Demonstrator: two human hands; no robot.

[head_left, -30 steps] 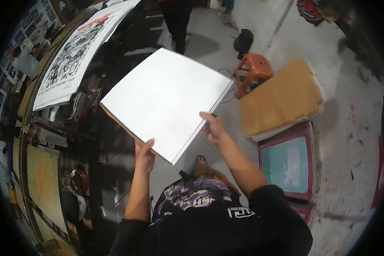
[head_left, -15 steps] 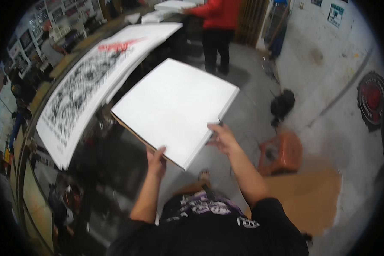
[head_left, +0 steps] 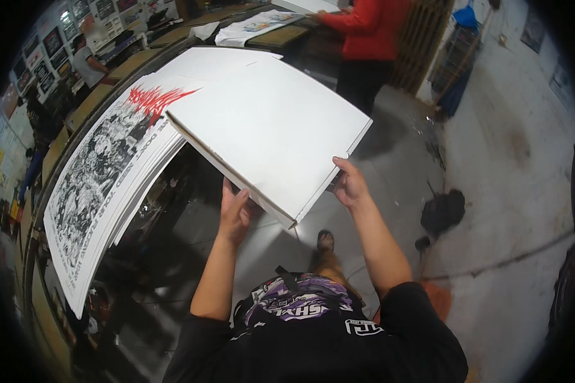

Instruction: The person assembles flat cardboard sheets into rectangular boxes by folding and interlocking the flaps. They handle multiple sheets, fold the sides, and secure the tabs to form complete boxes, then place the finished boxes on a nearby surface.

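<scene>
The fingers (head_left: 342,165) of both hands are clamped on a flat white box (head_left: 275,134) at 12 o'clock. I have the right hand (head_left: 352,185) on its near right edge, thumb on top, and the left hand (head_left: 235,216) on its near left edge. Half a second ago the box showed just apart from the printed sheets (head_left: 96,172); now its left corner overlaps them in my view, though I can't tell whether they touch. More of its left side shows too. The person in red (head_left: 370,32) has shifted rightward to 1 o'clock, and the orange stool (head_left: 439,297), at 4 o'clock, is now mostly hidden by a black sleeve (head_left: 421,325).

The box top is smooth, matte and four-cornered, its edge card-like. At 9 o'clock the sheets make a thick, papery stack with a dense black picture and spiky red lettering. A lumpy black bundle (head_left: 444,210) lies at 3 o'clock.
</scene>
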